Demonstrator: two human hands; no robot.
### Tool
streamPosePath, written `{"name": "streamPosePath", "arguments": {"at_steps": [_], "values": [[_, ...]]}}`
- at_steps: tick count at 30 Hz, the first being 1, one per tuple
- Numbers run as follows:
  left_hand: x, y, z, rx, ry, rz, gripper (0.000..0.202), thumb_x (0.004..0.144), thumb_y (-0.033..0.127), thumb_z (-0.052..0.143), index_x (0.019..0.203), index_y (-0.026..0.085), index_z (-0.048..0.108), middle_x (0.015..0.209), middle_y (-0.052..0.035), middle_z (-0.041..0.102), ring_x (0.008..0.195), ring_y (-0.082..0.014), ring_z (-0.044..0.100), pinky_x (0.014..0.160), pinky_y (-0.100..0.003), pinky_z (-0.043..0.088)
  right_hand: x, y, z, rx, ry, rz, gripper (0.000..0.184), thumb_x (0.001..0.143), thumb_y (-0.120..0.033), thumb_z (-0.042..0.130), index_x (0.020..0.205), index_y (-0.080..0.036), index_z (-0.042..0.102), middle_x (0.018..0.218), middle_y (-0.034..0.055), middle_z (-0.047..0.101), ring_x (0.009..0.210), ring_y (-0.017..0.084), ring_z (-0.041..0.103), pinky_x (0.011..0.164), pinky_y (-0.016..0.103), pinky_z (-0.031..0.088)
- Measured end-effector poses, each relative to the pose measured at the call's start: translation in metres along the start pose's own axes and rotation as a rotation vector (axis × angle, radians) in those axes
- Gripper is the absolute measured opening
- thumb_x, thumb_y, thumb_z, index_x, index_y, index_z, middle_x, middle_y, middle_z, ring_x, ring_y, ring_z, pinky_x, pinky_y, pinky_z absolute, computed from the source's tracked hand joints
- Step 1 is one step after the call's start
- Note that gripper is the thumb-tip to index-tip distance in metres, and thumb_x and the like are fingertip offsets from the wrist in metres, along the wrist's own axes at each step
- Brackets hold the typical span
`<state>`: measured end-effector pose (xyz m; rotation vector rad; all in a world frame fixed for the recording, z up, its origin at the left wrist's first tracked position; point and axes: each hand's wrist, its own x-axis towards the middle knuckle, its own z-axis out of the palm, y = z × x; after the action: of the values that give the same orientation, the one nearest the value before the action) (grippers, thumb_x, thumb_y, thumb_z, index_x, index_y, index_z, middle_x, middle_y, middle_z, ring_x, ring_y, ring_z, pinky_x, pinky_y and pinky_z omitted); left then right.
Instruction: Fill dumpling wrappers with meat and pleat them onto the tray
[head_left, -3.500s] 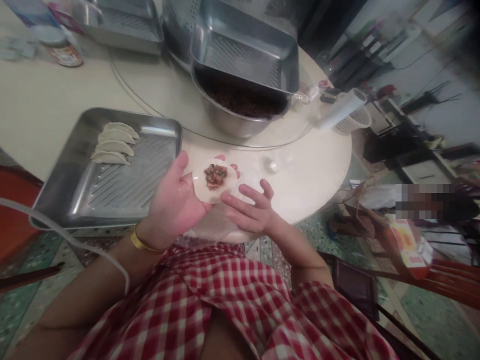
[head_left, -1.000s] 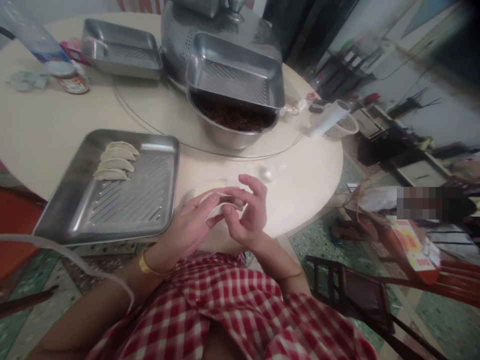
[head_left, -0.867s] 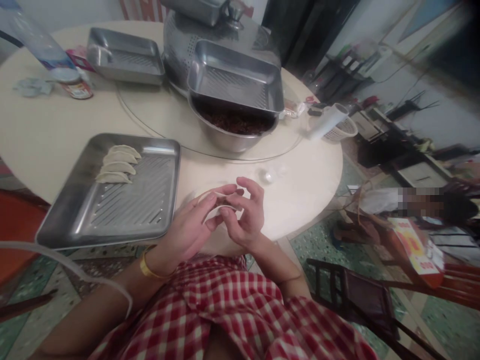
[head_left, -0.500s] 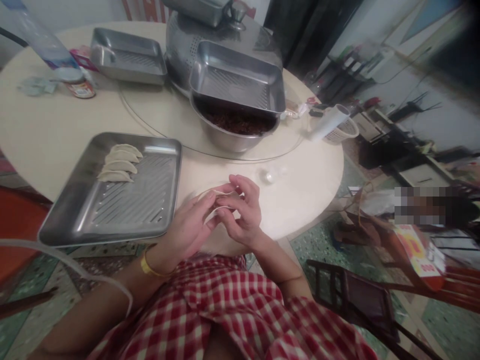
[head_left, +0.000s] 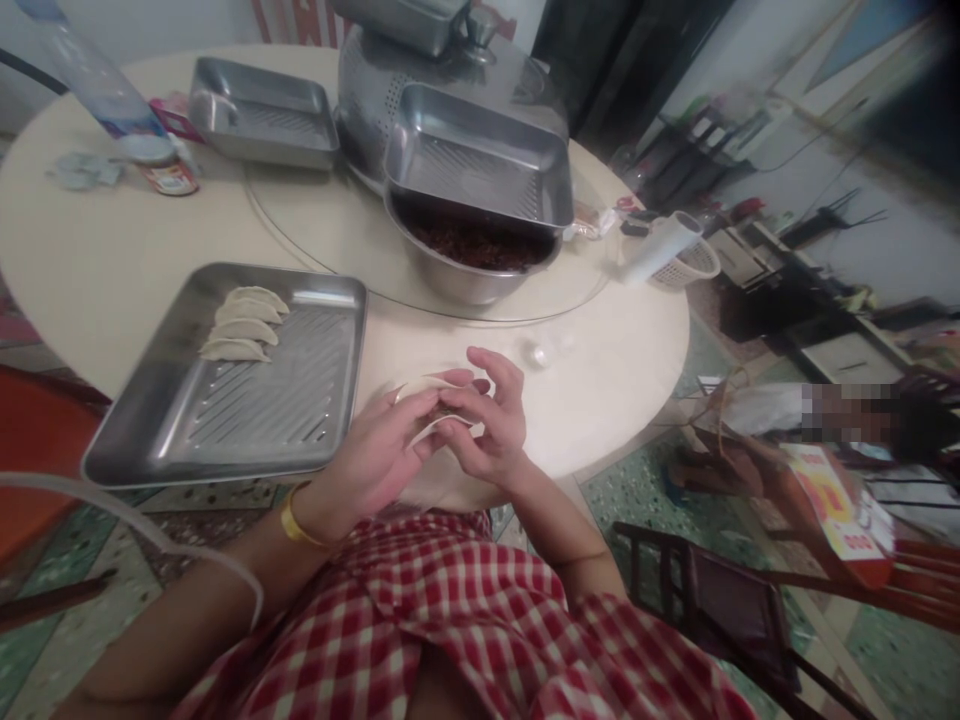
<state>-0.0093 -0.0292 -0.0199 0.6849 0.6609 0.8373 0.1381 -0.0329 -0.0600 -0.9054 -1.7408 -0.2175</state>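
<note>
Above near edge of round cream table: pale half-folded dough wrapper, gripped by part-curled bare left hand and loosely pinching bare right hand. Risk, judged: uneven pinch may leave gap; overpressing may tear wrapper.

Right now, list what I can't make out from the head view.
Wrapper, head view: largely hidden by the left grip and right grip.
Bowl, head view: its back is hidden by the tilted tray above it.
Bottle, head view: top cut off by the picture's upper edge.
Jar, head view: label lettering too small and blurred to read.
</note>
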Motion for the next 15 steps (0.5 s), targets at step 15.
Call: {"name": "streamPosePath", "arguments": {"at_steps": [15], "values": [[-0.002,-0.0078,-0.0064,0.053,-0.013,0.0,0.04,0.093,0.048,0.058,0.125,0.027,0.068,0.136,-0.0059,0.063,0.125,-0.0235,0.057,0.09,-0.026,0.055,-0.0016,0.0007,0.0023,0.145,0.004,0.056,0.047,0.089,-0.034,0.06,0.134,-0.026,0.046,0.138,0.0103,0.052,0.128,0.025,0.053,0.099,0.046,0.052]]}}
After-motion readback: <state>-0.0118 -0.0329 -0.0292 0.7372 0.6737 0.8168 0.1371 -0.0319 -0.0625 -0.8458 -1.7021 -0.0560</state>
